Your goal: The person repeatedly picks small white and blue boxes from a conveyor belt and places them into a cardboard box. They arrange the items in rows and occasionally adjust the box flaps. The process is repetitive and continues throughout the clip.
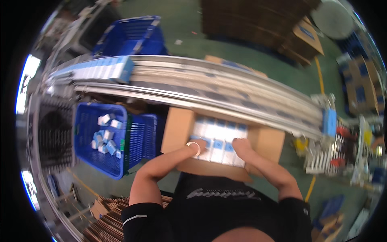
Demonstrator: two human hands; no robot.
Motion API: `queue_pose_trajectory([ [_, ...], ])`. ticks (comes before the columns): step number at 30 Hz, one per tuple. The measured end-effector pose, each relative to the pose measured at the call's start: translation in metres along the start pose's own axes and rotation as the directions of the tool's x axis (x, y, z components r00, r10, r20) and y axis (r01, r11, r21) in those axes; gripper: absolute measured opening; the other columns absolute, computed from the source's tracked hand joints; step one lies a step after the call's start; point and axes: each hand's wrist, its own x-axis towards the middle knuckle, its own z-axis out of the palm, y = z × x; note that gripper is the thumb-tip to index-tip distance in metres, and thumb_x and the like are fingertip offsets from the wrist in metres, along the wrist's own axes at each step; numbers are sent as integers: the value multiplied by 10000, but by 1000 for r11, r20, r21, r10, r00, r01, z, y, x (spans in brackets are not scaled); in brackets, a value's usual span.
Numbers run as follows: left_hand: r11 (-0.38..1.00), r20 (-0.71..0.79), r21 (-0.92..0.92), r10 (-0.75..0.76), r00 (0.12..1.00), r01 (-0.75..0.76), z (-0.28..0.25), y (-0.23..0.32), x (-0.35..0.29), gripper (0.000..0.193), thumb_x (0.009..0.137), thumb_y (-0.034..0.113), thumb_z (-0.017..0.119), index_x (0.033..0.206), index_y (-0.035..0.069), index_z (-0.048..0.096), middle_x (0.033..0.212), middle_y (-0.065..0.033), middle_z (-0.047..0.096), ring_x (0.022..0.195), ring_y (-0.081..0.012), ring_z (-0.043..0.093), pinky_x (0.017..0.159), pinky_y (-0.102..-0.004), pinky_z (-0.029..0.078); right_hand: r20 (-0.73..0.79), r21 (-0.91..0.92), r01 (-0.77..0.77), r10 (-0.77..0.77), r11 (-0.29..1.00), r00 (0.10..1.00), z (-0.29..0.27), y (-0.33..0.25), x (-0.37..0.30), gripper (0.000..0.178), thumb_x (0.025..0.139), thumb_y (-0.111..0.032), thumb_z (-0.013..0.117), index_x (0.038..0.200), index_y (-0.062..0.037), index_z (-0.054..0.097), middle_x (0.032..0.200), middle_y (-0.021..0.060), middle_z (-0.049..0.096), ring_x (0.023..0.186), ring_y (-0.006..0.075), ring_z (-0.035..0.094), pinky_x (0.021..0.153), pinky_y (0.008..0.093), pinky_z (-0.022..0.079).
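An open brown cardboard carton (180,128) stands in front of me, its flaps folded outward. Inside it are rows of small white-and-blue boxes (217,152), packed close together. Both my hands reach into the carton. My left hand (201,146), with a pale band at its wrist, is at the left part of the boxes; blur hides its fingers. On the right side my right hand (240,146) rests against the boxes with its fingers curled in. Whether it grips one of them is hidden.
Beyond the carton runs a conveyor (193,80), with a row of white-and-blue boxes (105,69) at its left. A blue basket (80,137) with several loose small boxes stands left. Another blue basket (155,36) lies past the conveyor. Flattened cardboard (109,218) is stacked lower left.
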Motion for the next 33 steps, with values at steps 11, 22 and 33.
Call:
queue_pose_trajectory([
  [11, 767, -910, -408, -388, -148, 495, -246, -318, -164, 388, 799, 230, 644, 1051, -33, 509, 1043, -218, 557, 957, -363, 558, 810, -414, 466, -721, 531, 16, 442, 847, 534, -152, -22, 64, 94, 856, -143, 564, 897, -75, 614, 717, 140, 622, 636, 289, 617, 574, 362, 474],
  [22, 515, -479, -692, -852, 212, 506, -292, -443, -220, 1026, 574, 681, 689, 1235, -73, 474, 1205, -269, 531, 1122, -347, 527, 950, -381, 425, -658, 541, -127, 512, 832, 552, -153, -18, 69, 93, 835, -155, 585, 862, -71, 615, 646, 142, 615, 575, 302, 617, 536, 372, 476],
  [33, 881, -720, -467, -332, 609, -73, -234, -145, -46, 870, 718, 612, 652, 1083, -138, 406, 977, -320, 600, 950, -401, 609, 819, -395, 477, -272, 924, 41, 578, 380, 770, -177, 48, 102, 775, 770, -485, 669, 1241, 63, 390, 1041, 193, 621, 964, 286, 607, 834, 335, 467],
])
